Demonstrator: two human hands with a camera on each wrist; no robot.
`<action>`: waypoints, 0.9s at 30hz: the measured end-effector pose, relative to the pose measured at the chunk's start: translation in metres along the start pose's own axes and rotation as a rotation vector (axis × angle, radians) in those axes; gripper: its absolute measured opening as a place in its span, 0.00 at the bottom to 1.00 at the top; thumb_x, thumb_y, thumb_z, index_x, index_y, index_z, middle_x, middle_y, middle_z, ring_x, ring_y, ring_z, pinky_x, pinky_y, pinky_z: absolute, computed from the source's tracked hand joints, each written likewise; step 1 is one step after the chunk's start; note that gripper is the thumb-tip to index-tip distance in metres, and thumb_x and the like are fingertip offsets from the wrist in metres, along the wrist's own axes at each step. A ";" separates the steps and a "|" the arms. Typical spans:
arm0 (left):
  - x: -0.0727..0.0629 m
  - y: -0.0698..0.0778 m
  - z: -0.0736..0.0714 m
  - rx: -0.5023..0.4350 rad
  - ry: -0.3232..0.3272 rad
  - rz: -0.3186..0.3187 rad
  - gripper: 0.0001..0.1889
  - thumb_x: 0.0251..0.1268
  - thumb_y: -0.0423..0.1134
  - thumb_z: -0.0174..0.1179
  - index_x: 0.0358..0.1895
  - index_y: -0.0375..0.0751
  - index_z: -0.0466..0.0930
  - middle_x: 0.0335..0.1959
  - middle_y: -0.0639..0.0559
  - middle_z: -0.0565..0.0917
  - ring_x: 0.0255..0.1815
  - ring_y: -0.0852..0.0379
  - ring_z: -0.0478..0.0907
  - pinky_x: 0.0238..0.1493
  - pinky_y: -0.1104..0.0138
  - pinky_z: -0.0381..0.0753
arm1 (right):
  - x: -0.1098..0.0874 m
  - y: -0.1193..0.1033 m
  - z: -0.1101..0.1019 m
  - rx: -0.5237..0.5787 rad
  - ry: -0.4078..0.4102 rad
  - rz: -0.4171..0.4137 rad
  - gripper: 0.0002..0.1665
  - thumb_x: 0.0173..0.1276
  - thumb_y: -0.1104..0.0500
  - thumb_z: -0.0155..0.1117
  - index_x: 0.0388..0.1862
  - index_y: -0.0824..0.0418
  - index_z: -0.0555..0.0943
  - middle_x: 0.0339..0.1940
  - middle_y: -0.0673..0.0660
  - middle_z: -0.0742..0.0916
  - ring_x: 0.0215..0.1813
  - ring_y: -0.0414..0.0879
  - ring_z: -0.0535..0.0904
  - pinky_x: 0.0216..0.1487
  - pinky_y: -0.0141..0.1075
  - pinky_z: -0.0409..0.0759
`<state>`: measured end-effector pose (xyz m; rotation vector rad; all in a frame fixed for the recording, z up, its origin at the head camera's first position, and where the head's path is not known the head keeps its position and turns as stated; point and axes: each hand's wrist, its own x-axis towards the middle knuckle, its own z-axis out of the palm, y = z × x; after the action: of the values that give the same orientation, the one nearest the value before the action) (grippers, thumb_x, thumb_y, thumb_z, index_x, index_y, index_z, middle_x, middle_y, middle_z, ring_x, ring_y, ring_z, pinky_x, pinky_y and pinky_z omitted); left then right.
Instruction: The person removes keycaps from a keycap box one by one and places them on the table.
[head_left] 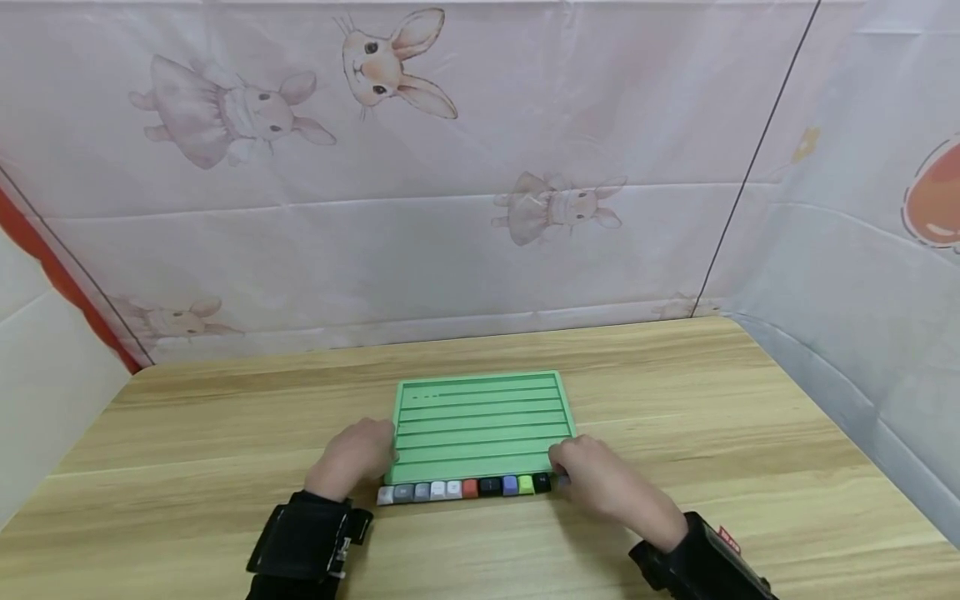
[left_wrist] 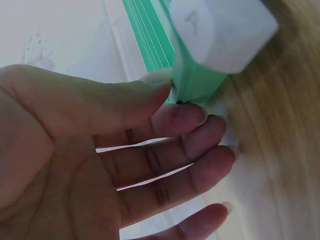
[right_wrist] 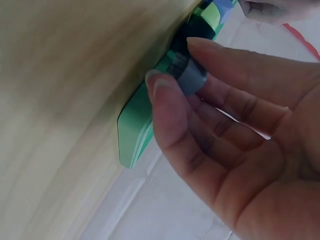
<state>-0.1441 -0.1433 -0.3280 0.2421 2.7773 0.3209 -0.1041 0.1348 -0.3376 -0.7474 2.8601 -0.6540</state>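
A green ridged tray (head_left: 480, 427) lies on the table, with one row of keycaps (head_left: 469, 488) in white, grey, red, black, purple and lime along its near edge. My left hand (head_left: 354, 457) pinches the tray's left edge between thumb and index finger, the other fingers loosely bent. Beside it, a white keycap (left_wrist: 237, 35) looms large in the left wrist view. At the row's right end my right hand (head_left: 602, 481) pinches a grey keycap (right_wrist: 192, 79) between thumb and fingertips, right by a black keycap (head_left: 542, 482). From the head view that grey keycap is mostly hidden.
The wooden table (head_left: 247, 433) reaches back to a wall covering (head_left: 420, 275) printed with rabbits. Another covering (head_left: 847, 292) hangs along the table's right side. Black bands (head_left: 303, 537) are strapped round both wrists.
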 end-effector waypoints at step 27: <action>-0.002 -0.001 0.001 0.006 0.012 0.012 0.05 0.63 0.30 0.53 0.29 0.34 0.72 0.17 0.49 0.67 0.17 0.56 0.63 0.19 0.68 0.61 | -0.002 0.000 0.002 -0.002 0.002 0.150 0.11 0.48 0.69 0.69 0.23 0.64 0.73 0.21 0.53 0.74 0.24 0.45 0.68 0.24 0.37 0.67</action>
<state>-0.1417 -0.1443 -0.3288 0.2594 2.7905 0.3176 -0.1018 0.1348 -0.3391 -0.5260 2.8835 -0.6313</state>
